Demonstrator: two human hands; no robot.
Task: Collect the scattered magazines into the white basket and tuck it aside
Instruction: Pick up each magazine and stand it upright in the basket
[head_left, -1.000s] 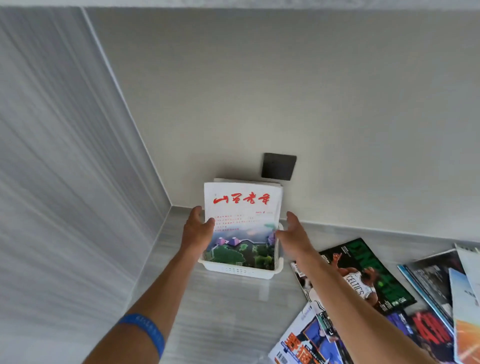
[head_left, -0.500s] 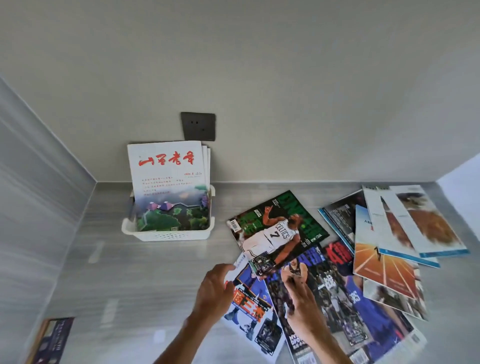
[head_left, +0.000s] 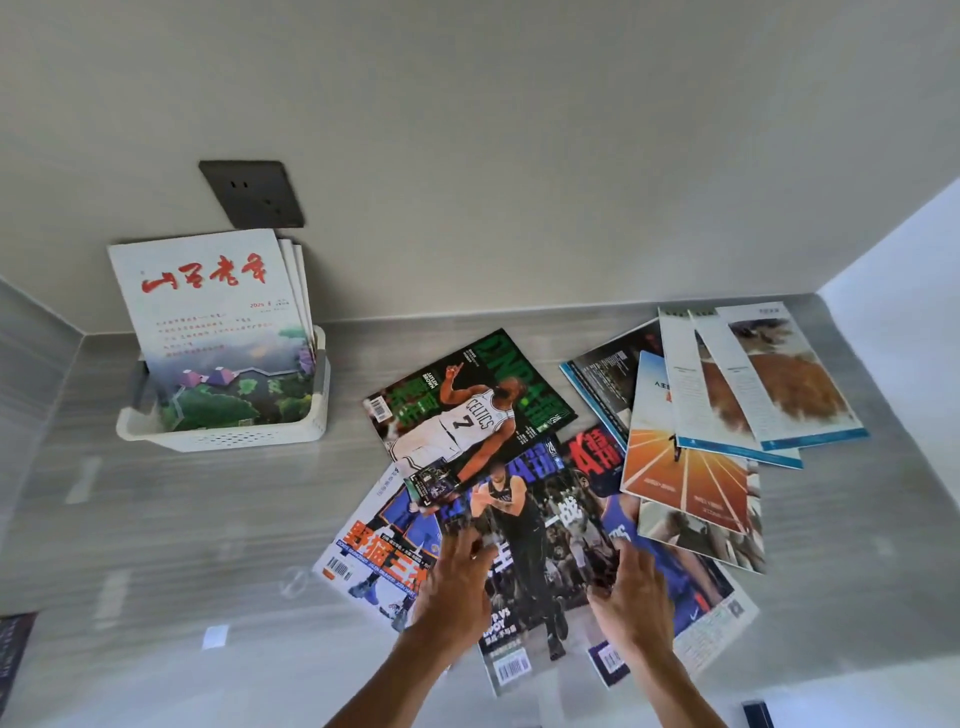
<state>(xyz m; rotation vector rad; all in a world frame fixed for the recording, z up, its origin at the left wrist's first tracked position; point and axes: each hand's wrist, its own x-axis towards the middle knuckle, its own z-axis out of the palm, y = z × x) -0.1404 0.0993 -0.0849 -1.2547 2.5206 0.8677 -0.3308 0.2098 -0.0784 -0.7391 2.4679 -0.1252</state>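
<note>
**Hands back at the pile for the next magazine**

The dark basketball magazine (head_left: 524, 551) lies on top of the loose heap at the near middle of the bench (head_left: 182, 545), overlapping the orange-titled issue (head_left: 379, 558) on its left and the green Celtics cover (head_left: 467, 410) beyond it. The left hand (head_left: 457, 587) and right hand (head_left: 631, 597) have come down on either side of it; a second ago they were up at the white basket (head_left: 228, 434), steadying the red-titled magazine (head_left: 208, 322) that now stands upright there with others behind it. Each hand's grip is spread, fingers loosely extended over the cover and closed round nothing yet.

So one drop-off looks finished and the next pickup is starting. Most of the work remains: the running-track magazine (head_left: 685, 457) and the pale brown-pictured ones (head_left: 769, 379) fan out to the right, well apart from the basket, which sits in the back left corner below the dark wall socket (head_left: 252, 193).
</note>
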